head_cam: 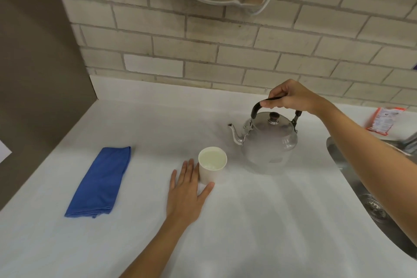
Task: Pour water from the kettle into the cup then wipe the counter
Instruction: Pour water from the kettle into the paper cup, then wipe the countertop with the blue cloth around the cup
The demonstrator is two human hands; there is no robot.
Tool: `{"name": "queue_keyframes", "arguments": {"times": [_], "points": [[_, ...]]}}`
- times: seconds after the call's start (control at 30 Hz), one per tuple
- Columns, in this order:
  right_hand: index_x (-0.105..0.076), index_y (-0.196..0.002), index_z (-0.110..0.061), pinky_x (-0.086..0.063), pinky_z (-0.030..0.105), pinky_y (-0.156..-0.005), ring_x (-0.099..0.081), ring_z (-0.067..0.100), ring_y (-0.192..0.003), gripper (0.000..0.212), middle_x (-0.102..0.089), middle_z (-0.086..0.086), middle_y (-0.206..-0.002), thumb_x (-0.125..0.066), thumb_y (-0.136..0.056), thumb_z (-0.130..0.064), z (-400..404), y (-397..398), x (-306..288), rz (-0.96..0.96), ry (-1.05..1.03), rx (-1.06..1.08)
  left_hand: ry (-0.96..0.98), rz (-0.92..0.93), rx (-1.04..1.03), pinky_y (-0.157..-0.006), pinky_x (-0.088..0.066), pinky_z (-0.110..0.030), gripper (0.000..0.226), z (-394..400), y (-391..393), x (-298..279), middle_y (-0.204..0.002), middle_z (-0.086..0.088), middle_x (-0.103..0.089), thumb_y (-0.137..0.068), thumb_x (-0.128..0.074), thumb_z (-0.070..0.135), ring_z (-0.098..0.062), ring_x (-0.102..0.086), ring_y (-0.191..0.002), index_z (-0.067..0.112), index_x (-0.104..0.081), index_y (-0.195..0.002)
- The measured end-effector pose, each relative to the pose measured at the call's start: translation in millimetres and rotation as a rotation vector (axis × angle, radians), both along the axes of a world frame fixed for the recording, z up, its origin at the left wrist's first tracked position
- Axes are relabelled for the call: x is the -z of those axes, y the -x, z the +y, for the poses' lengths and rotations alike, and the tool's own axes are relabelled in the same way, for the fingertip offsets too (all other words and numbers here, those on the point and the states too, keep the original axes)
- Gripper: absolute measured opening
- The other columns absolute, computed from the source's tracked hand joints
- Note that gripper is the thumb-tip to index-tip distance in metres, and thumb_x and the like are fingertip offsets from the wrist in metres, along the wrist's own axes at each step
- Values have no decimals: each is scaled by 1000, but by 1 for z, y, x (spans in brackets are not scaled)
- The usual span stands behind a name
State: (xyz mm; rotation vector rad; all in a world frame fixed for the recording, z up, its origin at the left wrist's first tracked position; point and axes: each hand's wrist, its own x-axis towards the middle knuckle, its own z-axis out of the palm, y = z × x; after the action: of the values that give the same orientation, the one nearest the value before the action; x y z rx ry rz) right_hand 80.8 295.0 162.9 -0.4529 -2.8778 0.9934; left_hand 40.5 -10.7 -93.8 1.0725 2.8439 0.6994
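A metal kettle (269, 140) stands upright on the white counter (259, 221), its spout pointing left. My right hand (291, 97) is closed around its black handle from above. In front and to the left of the kettle stands a white paper cup (211, 168) with liquid in it. My left hand (187, 192) lies flat on the counter with fingers spread, thumb and forefinger touching the cup's base on its left side. A folded blue cloth (100, 181) lies on the counter further left, apart from both hands.
A steel sink (370, 205) is set into the counter at the right. An orange and white packet (384, 121) lies behind it. A brick wall (203, 40) runs along the back, and a dark panel (33, 74) closes the left side.
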Motion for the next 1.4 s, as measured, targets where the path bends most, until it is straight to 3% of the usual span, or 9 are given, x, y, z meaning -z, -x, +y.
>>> {"name": "queue_keyframes", "arguments": {"times": [0.13, 0.2, 0.37, 0.67, 0.77, 1.0, 1.13, 1.23, 1.4], "points": [[-77, -77, -13, -38, 11, -52, -54, 8, -66, 23, -66, 2, -67, -79, -82, -35, 20, 11, 11, 18, -11, 85, 2, -5, -5, -123, 5, -35, 81, 0, 0, 1, -165, 5, -10, -92, -14, 70, -7, 2, -151, 21, -9, -156], [-77, -82, -12, -37, 15, -53, -51, 13, -67, 25, -62, 9, -72, -78, -83, -37, 26, 18, 16, 28, -32, 99, 0, -4, -5, -123, 6, -35, 84, 0, 0, 1, -165, 5, -10, -89, -9, 72, -7, 3, -151, 21, -10, -156], [-74, -81, -17, -33, 19, -56, -46, 7, -58, 23, -52, -6, -58, -75, -85, -39, 40, 38, 28, 35, -80, 166, 4, -10, -14, -123, 7, -34, 90, 0, 0, 1, -165, 7, -8, -84, 0, 76, -4, 5, -150, 23, -8, -156], [-74, -86, -16, -38, 21, -63, -53, 18, -80, 23, -58, -2, -68, -76, -85, -39, 60, 59, 50, 28, -115, 251, 15, -27, -26, -123, 6, -34, 82, 0, 0, 0, -165, 9, -7, -90, -13, 73, -2, 7, -150, 24, -9, -156], [-75, -92, -16, -38, 27, -77, -55, 20, -88, 26, -62, 2, -79, -76, -84, -41, 65, 61, 53, 28, -108, 280, 10, -32, -21, -123, 5, -35, 81, 0, 0, 0, -165, 9, -6, -91, -15, 72, -1, 7, -149, 24, -8, -156], [-76, -106, -13, -39, 31, -81, -56, 23, -93, 37, -64, 5, -90, -73, -86, -44, 68, 55, 56, -9, -90, 333, -3, -53, -6, -123, 6, -35, 77, -1, -1, -3, -165, 9, -7, -93, -20, 69, -2, 7, -150, 25, -10, -156], [-72, -112, -17, -45, 41, -96, -62, 29, -105, 39, -69, 8, -100, -77, -82, -42, 31, 54, 41, 45, -371, 321, -62, -132, 75, -123, 3, -33, 69, -12, 4, -14, -165, 6, -14, -96, -31, 61, -5, -2, -151, 27, -17, -154], [-69, -118, -16, -44, 45, -101, -60, 31, -113, 46, -69, 11, -110, -79, -79, -39, -34, 61, 26, 194, -521, 181, -277, -332, 118, -121, -22, -35, 60, -36, 14, -31, -158, 6, -34, -97, -44, 54, -8, -29, -145, 32, -28, -150], [-67, -123, -21, -42, 31, -98, -56, 22, -121, 43, -62, 4, -127, -72, -85, -40, -178, 73, 26, 235, -241, -12, -445, -326, -59, -110, -37, -23, 52, -99, 42, -56, -146, 7, -48, -98, -51, 43, -3, -45, -130, 28, -39, -146]]}}
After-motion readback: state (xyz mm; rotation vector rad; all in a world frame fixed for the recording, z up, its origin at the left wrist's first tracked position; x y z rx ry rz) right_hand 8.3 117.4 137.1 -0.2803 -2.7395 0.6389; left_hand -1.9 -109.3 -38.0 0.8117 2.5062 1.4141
